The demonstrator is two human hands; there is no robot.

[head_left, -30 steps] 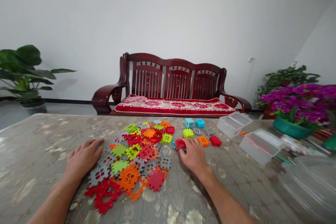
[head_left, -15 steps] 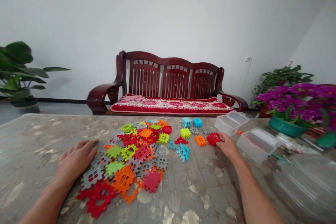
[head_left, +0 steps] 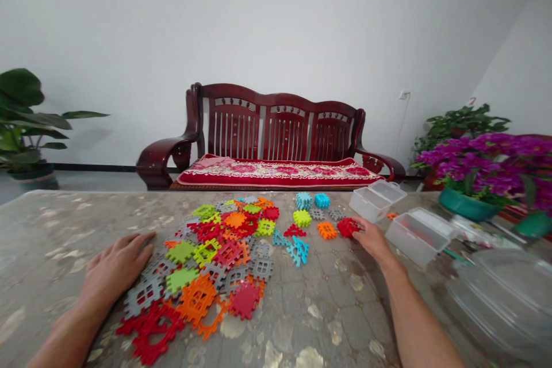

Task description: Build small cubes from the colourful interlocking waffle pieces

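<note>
A heap of flat interlocking plastic tiles (head_left: pixel 215 253) in red, orange, green and grey lies on the marbled table (head_left: pixel 302 322). My left hand (head_left: pixel 114 267) rests flat at the heap's left edge, fingers stretched out and touching grey tiles. To the right stand small sorted stacks: blue (head_left: pixel 303 200), green (head_left: pixel 302 218), orange (head_left: pixel 326 230), grey (head_left: pixel 318 214) and red (head_left: pixel 346 226). My right hand (head_left: pixel 374 240) reaches to the red stack, its fingertips closed on a red tile on it. Loose blue tiles (head_left: pixel 297 250) and a red triangle piece (head_left: pixel 294 232) lie between heap and stacks.
Two clear plastic boxes (head_left: pixel 375 200) (head_left: pixel 420 233) stand right of the stacks, and a clear lid (head_left: pixel 504 299) lies at the near right. Purple flowers in a teal pot (head_left: pixel 466 204) sit at the table's right. A wooden bench (head_left: pixel 276 144) stands behind the table.
My right hand left the loose tiles beside the heap and moved right to the red stack. The left hand stayed at the heap. The camera drifted slightly right.
</note>
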